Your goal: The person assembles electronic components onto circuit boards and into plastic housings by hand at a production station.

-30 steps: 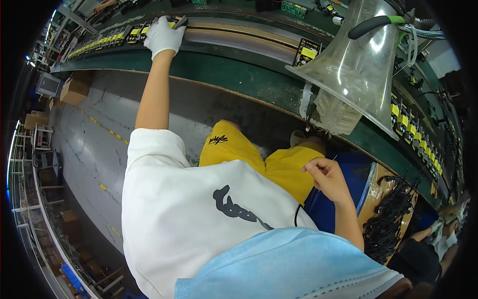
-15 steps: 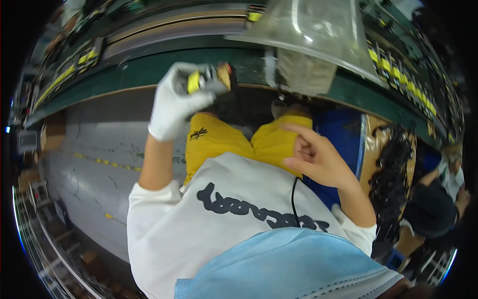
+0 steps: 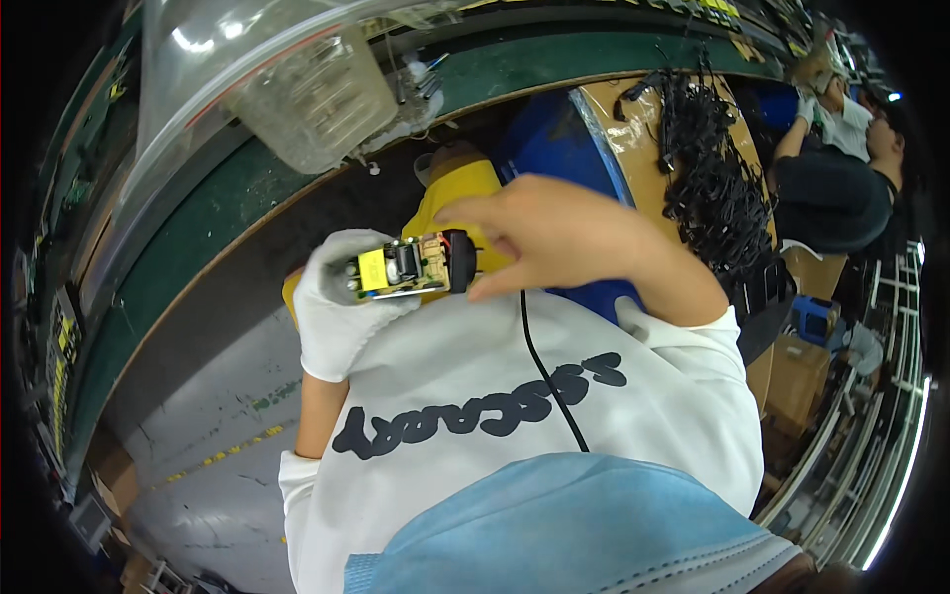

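My left hand [image 3: 336, 307], in a white glove, is closed round the rear of a power adapter circuit board [image 3: 404, 265]. The board has a yellow-wrapped transformer, and its parts face up. At its right end sits a black plug cap [image 3: 460, 261] with metal pins pointing right. My bare right hand [image 3: 564, 233] is close beside that cap, thumb and forefinger spread apart on either side of the pins. The right hand is slightly blurred; whether the thumb touches the cap I cannot tell.
A green workbench [image 3: 485, 81] curves across the front, with a clear plastic bag [image 3: 228, 40] and a clear tray [image 3: 327, 99] at its edge. A blue bin [image 3: 554, 144] and a heap of black cables [image 3: 708, 168] on cardboard are to the right. Another person [image 3: 836, 193] sits farther right.
My view has turned to the right. The left hand has brought the circuit board from the bench edge in close to my body, and the right hand has come up to its plug end.
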A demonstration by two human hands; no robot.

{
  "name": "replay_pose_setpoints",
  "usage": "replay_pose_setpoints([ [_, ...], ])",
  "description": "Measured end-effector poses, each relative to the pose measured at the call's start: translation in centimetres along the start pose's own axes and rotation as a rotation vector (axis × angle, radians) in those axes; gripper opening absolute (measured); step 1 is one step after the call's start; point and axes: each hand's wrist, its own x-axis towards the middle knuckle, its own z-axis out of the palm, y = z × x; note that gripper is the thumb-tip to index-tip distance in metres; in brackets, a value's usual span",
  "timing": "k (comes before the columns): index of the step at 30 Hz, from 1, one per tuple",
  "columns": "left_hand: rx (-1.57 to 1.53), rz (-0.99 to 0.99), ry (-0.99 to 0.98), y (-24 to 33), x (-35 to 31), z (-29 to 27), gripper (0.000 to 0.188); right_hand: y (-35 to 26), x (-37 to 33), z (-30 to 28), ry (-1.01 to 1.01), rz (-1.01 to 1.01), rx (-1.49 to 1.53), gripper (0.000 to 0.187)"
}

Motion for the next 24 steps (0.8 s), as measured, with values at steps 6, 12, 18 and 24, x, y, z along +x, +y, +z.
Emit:
replay_pose_setpoints([
  [6, -0.466, -0.014, 0.297, 0.9, 0.3, 0.4, 0.087, 9.5, -2.5, -7.6, 0.812, 0.346, -0.077, 0.032],
  [12, -0.666, -0.065, 0.168, -1.4, 0.1, -0.9, 0.085, 23.3, -7.4, -13.1, 1.322, 0.688, -0.452, 0.03],
  [18, -0.542, -0.213, 0.18, -0.8, 0.0, 0.4, 0.092, 26.7, -8.3, -13.3, 1.315, 0.658, -0.204, 0.029],
  [24, -0.619, -0.238, 0.105, -1.6, 0.0, -0.1, 0.099, 22.0, -11.6, -15.4, 1.45, 0.363, 0.312, 0.024],
])
